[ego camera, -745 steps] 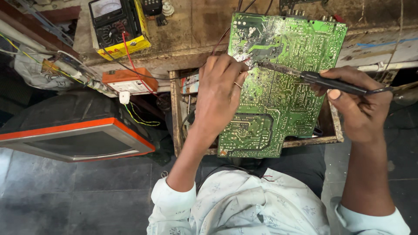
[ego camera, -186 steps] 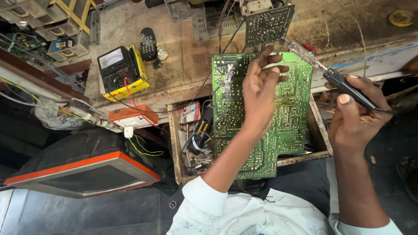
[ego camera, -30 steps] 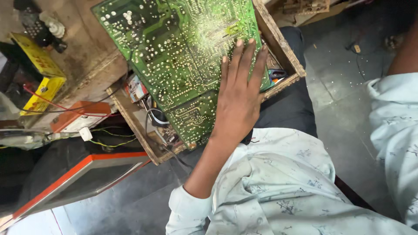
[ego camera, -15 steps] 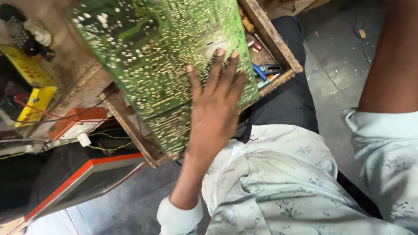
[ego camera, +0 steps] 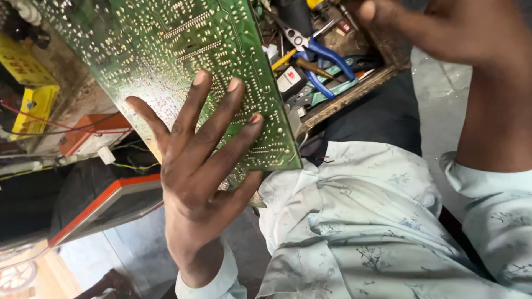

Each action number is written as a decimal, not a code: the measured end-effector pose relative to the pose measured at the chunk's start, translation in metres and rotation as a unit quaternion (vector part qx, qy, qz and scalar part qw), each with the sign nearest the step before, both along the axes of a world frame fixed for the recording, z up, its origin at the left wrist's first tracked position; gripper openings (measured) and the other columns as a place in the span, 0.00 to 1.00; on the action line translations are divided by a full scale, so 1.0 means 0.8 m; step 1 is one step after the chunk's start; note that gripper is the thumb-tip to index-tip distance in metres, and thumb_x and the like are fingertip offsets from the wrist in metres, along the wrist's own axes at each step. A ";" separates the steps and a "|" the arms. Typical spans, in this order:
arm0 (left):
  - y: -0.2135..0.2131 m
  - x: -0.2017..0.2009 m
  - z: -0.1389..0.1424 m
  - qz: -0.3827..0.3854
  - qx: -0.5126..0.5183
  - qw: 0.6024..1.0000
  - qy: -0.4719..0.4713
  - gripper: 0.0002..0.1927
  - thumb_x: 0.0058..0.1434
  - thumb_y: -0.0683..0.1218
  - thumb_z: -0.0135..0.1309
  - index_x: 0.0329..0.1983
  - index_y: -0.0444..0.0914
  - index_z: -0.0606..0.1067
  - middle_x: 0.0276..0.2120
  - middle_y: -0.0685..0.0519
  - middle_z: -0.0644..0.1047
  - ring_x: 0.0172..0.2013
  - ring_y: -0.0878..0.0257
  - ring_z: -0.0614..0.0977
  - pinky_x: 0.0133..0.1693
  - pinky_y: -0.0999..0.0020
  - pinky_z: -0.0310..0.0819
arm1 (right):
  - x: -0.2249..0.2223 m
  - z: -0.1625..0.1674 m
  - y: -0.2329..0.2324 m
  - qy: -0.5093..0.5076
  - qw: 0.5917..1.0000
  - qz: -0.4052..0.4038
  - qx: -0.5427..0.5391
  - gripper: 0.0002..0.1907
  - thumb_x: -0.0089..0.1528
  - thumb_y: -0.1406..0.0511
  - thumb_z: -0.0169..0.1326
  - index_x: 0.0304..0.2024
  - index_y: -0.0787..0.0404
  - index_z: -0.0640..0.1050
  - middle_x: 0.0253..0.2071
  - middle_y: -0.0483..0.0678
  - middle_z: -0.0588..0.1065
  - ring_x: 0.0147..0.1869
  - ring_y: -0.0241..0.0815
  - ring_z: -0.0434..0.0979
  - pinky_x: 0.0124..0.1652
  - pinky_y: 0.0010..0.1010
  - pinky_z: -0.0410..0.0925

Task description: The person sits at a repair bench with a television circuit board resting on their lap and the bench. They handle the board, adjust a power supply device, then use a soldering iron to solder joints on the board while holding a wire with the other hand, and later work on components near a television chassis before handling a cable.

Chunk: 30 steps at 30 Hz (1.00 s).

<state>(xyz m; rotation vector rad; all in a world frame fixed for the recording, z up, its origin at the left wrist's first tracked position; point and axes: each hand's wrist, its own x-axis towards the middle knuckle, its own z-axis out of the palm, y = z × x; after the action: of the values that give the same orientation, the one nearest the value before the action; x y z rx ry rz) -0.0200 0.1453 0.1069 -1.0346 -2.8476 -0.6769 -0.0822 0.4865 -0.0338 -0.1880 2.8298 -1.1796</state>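
- I am pressing my left hand [ego camera: 194,182], fingers spread wide and flat, against the solder side of the green circuit board [ego camera: 166,61]; my thumb seems to be hooking under its lower edge, so I am propping the board, not clenching it.
- The board is sitting tilted, its lower corner hanging just above my lap and pale patterned shirt [ego camera: 360,221].
- My right hand [ego camera: 438,27] is reaching over the wooden drawer [ego camera: 354,94]; it is blurred and cut off, so I cannot tell whether it is gripping anything.
- Blue-handled pliers [ego camera: 321,55] are lying in that drawer among other tools.
- A yellow meter [ego camera: 30,94] is sitting well off to the left.
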 end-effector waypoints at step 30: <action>-0.111 -0.035 0.025 -0.112 -0.008 0.994 -0.004 0.19 0.48 0.42 0.65 0.44 0.29 0.83 0.56 0.34 0.78 0.67 0.27 0.64 0.68 0.24 0.36 | -0.038 -0.002 -0.152 0.248 0.918 0.288 0.111 0.16 0.59 0.64 0.62 0.49 0.60 0.82 0.53 0.46 0.78 0.59 0.47 0.74 0.58 0.41 0.66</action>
<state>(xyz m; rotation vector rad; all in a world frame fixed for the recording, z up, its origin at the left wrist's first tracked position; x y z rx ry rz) -0.0480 0.0563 0.1266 -1.3705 -2.7737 -0.6721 -0.1128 0.3651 -0.0358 -1.3657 2.9086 -0.7440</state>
